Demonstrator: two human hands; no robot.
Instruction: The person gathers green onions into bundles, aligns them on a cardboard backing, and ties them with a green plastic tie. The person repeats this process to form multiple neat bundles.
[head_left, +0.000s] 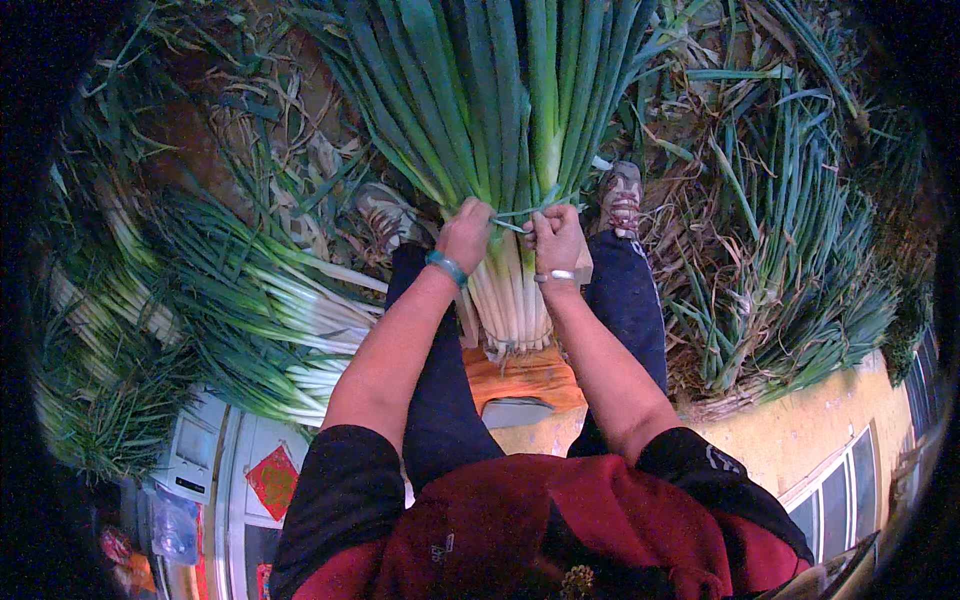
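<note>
A large bundle of long green onions (517, 300) stands between my legs, roots toward me and dark leaves fanning away. A thin green tie (511, 224) runs across the bundle where the white stalks turn green. My left hand (468, 234) pinches the tie at the bundle's left side; a green bangle circles that wrist. On the other side, my right hand (556, 234) grips the tie with bent fingers, below a silver bracelet. Pale wooden pieces (583, 262) flank the stalks, partly hidden. Below the root ends is an orange cloth (517, 379).
Loose green onions (315, 322) lie in a heap at my left. More leafy onions (795, 225) are piled at my right. Dry leaf scraps (300, 157) litter the ground around my shoes (621, 199). A yellow wall (780, 450) and a white door (255, 480) appear along the lower rim.
</note>
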